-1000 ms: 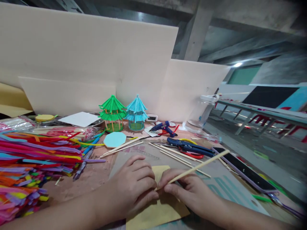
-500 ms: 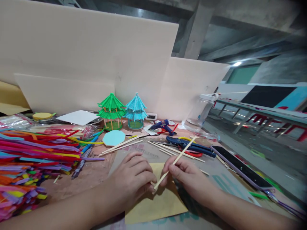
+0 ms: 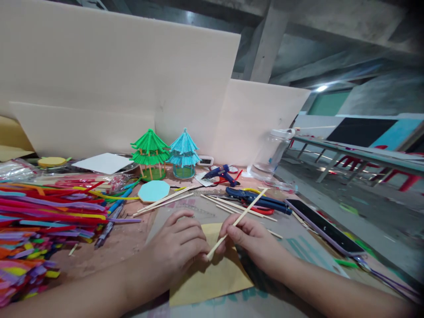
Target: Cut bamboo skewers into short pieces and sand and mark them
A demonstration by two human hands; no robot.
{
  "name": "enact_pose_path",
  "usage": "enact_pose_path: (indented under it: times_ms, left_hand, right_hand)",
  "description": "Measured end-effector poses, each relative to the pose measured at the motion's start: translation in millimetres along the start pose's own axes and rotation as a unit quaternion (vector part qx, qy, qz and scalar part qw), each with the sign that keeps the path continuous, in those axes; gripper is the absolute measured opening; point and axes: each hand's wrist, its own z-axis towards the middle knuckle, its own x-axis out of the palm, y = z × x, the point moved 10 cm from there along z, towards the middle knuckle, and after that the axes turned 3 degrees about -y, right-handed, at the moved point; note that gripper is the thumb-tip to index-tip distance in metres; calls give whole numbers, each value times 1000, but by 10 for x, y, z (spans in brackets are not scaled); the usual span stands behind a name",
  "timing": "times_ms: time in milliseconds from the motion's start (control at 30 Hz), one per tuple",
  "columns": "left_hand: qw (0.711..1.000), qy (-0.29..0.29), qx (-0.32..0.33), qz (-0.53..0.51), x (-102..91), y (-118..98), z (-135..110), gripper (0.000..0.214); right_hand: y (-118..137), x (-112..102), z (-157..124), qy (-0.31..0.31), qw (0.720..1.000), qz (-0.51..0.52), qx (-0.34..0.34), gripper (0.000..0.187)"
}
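A thin wooden stick [image 3: 247, 213] slants up to the right over a yellow-tan sheet of paper [image 3: 212, 287]. My right hand [image 3: 253, 238] is closed on its middle, thumb on top and fingers beneath. My left hand [image 3: 183, 243] is curled, its fingertips pinched at the stick's lower end; the thumb and what lies under the palm are hidden. More wooden sticks [image 3: 162, 202] lie beyond my left hand, and several others [image 3: 236, 204] are scattered past my right hand.
Colourful fuzzy stems [image 3: 49, 212] are heaped left. A green pavilion model [image 3: 150, 154] and a blue one [image 3: 184, 153] stand behind a light-blue octagon [image 3: 154, 191]. Rightward are a glue gun [image 3: 221, 174], blue-handled pliers [image 3: 258, 200], a phone [image 3: 323, 225] and a clear jug [image 3: 270, 154].
The whole view has shifted slightly, so everything sits a little further left. Both hands keep nearly the same pose around the stick.
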Motion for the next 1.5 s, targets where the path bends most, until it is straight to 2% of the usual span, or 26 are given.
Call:
enact_pose_path:
  times_ms: [100,233,433,600,733,933,1100,1367,1500]
  left_hand:
    - [1000,-2,1,2,-7,15,7,16]
    - [1000,-3,-19,3,-50,27,44,7]
    - [999,35,-37,-11,-33,-1,64,11]
    - [1000,-17,-16,5,-46,36,47,14]
    - [1000,-25,-14,4,-42,57,52,12]
    - [999,1,-46,-28,-43,109,68,3]
    - [997,16,-63,-38,-33,145,57,5]
    - [996,41,-66,-34,-9,119,54,11]
    - [990,69,-112,-53,27,147,42,16]
  right_hand:
    - [24,-27,9,-13,1000,4,-10,39]
    - [56,-47,5,-30,999,5,-17,37]
    - [42,-8,-15,-32,999,-5,0,41]
    - [64,-27,-9,-41,999,-1,-10,41]
    - [76,-55,-1,-40,999,5,-22,38]
    - [16,-100,37,-29,998,49,-26,32]
    - [-28,-107,50,-28,997,70,-5,29]
    - [14,-42,30,-3,999,52,-8,24]
    - [48,-11,-11,2,1000,18,-19,24]
